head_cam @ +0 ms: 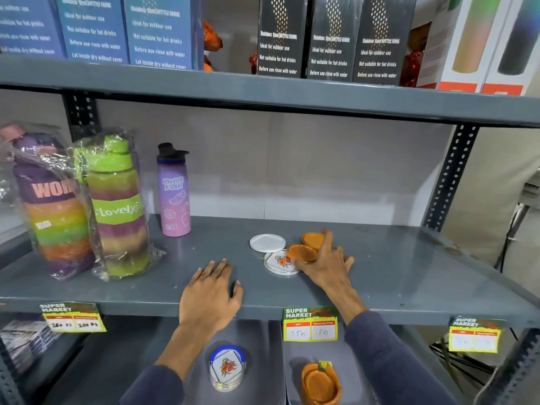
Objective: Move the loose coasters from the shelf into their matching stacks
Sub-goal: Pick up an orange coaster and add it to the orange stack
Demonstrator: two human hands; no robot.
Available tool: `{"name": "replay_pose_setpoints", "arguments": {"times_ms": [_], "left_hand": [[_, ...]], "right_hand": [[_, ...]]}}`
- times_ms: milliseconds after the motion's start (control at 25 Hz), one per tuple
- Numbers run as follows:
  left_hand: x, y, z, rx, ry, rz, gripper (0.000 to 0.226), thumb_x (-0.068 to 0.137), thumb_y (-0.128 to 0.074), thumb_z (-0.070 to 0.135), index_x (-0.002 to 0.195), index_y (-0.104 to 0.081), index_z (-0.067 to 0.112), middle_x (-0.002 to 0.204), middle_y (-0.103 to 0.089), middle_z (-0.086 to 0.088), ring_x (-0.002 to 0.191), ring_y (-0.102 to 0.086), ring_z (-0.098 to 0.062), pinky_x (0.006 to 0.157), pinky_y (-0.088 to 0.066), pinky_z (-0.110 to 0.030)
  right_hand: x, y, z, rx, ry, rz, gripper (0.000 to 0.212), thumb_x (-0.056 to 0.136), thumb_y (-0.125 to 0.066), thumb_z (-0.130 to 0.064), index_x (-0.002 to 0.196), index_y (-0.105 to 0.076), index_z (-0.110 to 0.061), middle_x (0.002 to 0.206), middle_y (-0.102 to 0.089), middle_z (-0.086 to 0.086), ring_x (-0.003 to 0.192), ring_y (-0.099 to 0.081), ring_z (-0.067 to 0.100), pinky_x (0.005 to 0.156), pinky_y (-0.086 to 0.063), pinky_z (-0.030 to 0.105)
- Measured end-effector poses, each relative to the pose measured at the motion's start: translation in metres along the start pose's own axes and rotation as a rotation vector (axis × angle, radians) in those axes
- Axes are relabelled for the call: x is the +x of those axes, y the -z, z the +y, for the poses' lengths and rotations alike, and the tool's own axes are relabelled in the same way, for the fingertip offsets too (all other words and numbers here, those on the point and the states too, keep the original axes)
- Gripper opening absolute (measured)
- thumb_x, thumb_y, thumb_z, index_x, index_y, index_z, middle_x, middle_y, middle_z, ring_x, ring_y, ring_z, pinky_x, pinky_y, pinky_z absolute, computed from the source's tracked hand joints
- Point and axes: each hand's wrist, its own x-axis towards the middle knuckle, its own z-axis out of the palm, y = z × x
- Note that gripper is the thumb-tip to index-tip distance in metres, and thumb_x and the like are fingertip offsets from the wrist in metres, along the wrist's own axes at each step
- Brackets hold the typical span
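Near the shelf's (394, 267) front edge, our right hand (327, 266) pinched a round, glossy orange coaster (301, 252) above a white floral coaster (279, 263), while our left hand (210, 293) lay flat, fingers spread.

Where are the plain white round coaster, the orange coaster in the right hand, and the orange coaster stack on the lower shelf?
Plain white round coaster (267, 242): head view, centre of its top face.
Orange round coaster in the right hand (302, 253): head view, middle of its face.
Orange coaster stack on the lower shelf (320, 384): head view, top coaster's centre.
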Motion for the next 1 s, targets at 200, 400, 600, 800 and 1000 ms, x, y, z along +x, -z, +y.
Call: {"name": "replay_pose_setpoints", "arguments": {"times_ms": [200,400,600,800,1000], "left_hand": [[0.001,0.004,0.0,0.011,0.007,-0.026,0.057,0.094,-0.033,0.046,0.146,-0.043,0.026,0.157,-0.038,0.007,0.147,-0.032,-0.014,0.122,-0.02,-0.033],[0.003,0.004,-0.002,0.014,-0.024,-0.092,0.058,0.098,-0.027,0.044,0.153,-0.03,0.026,0.164,-0.023,0.01,0.152,-0.017,-0.014,0.124,-0.012,-0.036],[0.011,0.007,-0.004,0.007,-0.048,-0.215,0.057,0.101,-0.018,0.039,0.157,-0.01,0.027,0.166,-0.004,0.014,0.154,-0.002,-0.012,0.125,-0.002,-0.038],[0.01,0.009,-0.002,-0.011,-0.034,-0.198,0.057,0.1,-0.021,0.039,0.156,-0.016,0.027,0.165,-0.01,0.014,0.153,-0.007,-0.012,0.125,-0.006,-0.038],[0.009,0.009,0.0,-0.028,-0.022,-0.163,0.056,0.099,-0.024,0.04,0.154,-0.023,0.029,0.164,-0.018,0.014,0.152,-0.014,-0.012,0.124,-0.01,-0.038]], "right_hand": [[-0.016,0.025,-0.01,0.118,0.135,0.132,0.102,0.068,-0.088,-0.058,0.142,-0.026,-0.024,0.137,-0.061,0.003,0.13,-0.052,0.028,0.1,-0.032,0.045],[-0.065,0.086,-0.048,0.314,0.489,0.47,0.095,0.061,-0.094,-0.05,0.129,-0.031,-0.031,0.135,-0.055,0.0,0.12,-0.059,0.026,0.094,-0.028,0.025],[-0.123,0.145,-0.081,0.412,0.799,0.71,0.088,0.068,-0.092,-0.048,0.125,-0.029,-0.025,0.139,-0.044,-0.016,0.124,-0.061,0.038,0.101,-0.047,0.06],[-0.148,0.168,-0.092,0.427,0.832,0.709,0.081,0.068,-0.093,-0.045,0.117,-0.032,-0.024,0.144,-0.038,-0.032,0.12,-0.063,0.041,0.094,-0.048,0.064],[-0.16,0.158,-0.08,0.425,0.733,0.583,0.085,0.064,-0.093,-0.043,0.12,-0.031,-0.026,0.136,-0.052,-0.01,0.114,-0.065,0.033,0.092,-0.047,0.062]]}}
